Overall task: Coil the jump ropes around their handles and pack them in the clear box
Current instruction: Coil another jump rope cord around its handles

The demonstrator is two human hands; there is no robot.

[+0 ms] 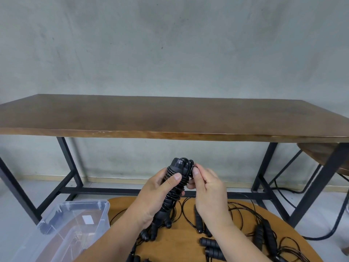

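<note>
Hands work above the round table: our left hand clenches the coiled jump rope handles upright so the wraps stay tight. Our right hand pinches the cord end near the top, likely to tuck it. Loose ropes lie below, the clear box just left.

One clear plastic storage box, one long brown wooden table on black metal legs, and one round tan wooden tabletop. One coiled black jump rope bundle is held up. Perhaps three or four loose black jump ropes lie tangled; their handles overlap too much for a firm count.
</note>
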